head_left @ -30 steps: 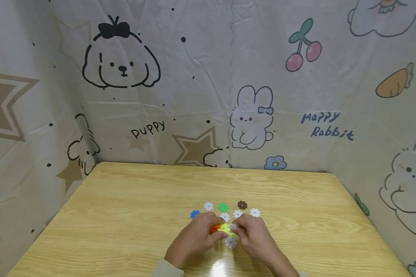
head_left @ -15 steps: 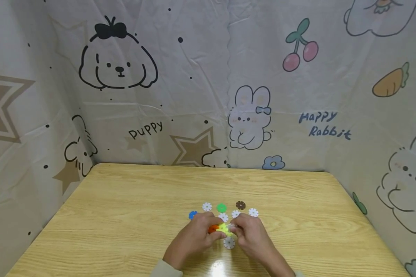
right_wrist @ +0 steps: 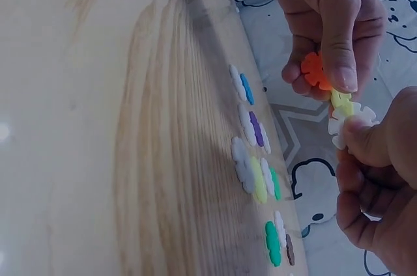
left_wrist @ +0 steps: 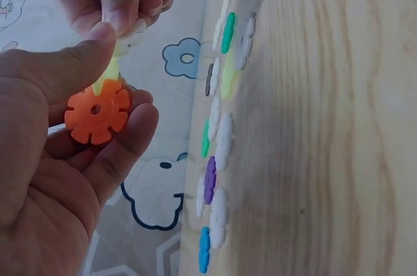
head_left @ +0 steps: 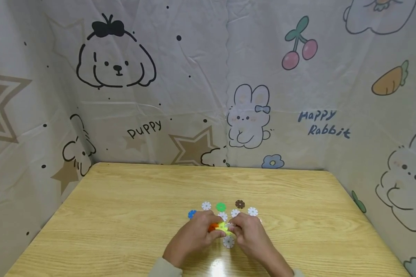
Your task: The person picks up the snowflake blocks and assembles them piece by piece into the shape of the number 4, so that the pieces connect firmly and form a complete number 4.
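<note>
My left hand (head_left: 195, 233) holds an orange notched plastic disc (left_wrist: 98, 112), a snowflake-style building disc, with a yellow disc (head_left: 222, 227) slotted to it. In the left wrist view, the left thumb presses on the yellow one and the fingers lie behind the orange. A white notched disc (right_wrist: 337, 127) is pinched between thumb and fingers of my right hand (head_left: 252, 234). It meets the yellow disc edge to edge at an angle; whether their slots are fully joined cannot be told. Both hands are close together above the table, fingertips nearly touching.
Several loose discs lie flat around the hands: a blue disc (head_left: 192, 214), a green disc (head_left: 221, 207), a brown disc (head_left: 240, 204) and white ones, one white disc (head_left: 228, 242) nearest me. A purple disc (left_wrist: 210, 180) shows in the left wrist view. Behind the wooden table (head_left: 142, 192) hangs patterned cloth.
Both hands keep nearly the same place and grip. The right fingers now cover a bit more of the white disc. The head view has shifted slightly.
</note>
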Motion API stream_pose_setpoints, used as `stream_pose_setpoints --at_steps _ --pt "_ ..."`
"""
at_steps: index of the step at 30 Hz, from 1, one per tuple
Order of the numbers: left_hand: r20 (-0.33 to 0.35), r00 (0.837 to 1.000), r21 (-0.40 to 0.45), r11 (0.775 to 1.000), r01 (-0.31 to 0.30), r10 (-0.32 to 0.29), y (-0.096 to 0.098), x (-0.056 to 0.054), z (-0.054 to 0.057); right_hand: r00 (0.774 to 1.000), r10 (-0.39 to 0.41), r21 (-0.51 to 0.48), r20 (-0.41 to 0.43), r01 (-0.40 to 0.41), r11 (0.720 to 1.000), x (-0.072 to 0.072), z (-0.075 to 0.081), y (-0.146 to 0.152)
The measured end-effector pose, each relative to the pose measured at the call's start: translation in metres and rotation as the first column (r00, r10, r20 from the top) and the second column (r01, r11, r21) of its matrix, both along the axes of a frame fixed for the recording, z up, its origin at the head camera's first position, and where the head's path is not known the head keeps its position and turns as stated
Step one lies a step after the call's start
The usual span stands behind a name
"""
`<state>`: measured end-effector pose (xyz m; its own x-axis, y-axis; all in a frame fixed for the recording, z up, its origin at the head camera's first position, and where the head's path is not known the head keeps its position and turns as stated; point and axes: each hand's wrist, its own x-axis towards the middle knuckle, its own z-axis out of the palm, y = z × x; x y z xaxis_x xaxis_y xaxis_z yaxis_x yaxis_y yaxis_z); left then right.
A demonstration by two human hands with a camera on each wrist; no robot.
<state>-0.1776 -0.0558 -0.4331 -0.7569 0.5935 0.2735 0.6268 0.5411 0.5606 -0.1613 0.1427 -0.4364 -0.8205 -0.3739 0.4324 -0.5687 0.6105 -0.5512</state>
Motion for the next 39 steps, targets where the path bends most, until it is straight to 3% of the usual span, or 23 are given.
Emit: stream_pose_setpoints --at_steps 4,10,16,22,29,39 --pt "0.048 0.999 0.004 1.000 -0.014 0.014 -0.002 -0.001 0.002 0.999 0.035 -0.004 0.031 -0.035 0.999 -0.001 0.000 0.001" --pt "0.081 0.997 0.038 0.999 -0.008 0.005 -0.002 -0.002 0.002 0.994 0.107 0.001 0.015 -0.107 0.994 -0.001 0.000 -0.004" --pt "0.087 0.996 0.042 0.999 -0.028 0.024 -0.005 -0.002 0.003 0.992 0.100 -0.011 0.076 -0.099 0.995 -0.001 0.003 -0.005" --pt "0.064 0.996 0.049 0.997 -0.063 0.060 -0.014 -0.003 0.001 0.989 0.064 -0.026 0.130 -0.061 0.998 -0.001 0.002 -0.001" --pt "-0.009 0.997 0.077 0.994 -0.072 0.072 -0.021 -0.004 -0.001 0.981 0.060 -0.005 0.185 -0.060 0.998 -0.001 0.000 0.003" --pt "-0.017 0.994 0.075 0.991 -0.108 0.110 -0.031 -0.002 -0.004 0.971 0.020 0.079 0.236 -0.040 0.996 0.001 -0.005 0.007"
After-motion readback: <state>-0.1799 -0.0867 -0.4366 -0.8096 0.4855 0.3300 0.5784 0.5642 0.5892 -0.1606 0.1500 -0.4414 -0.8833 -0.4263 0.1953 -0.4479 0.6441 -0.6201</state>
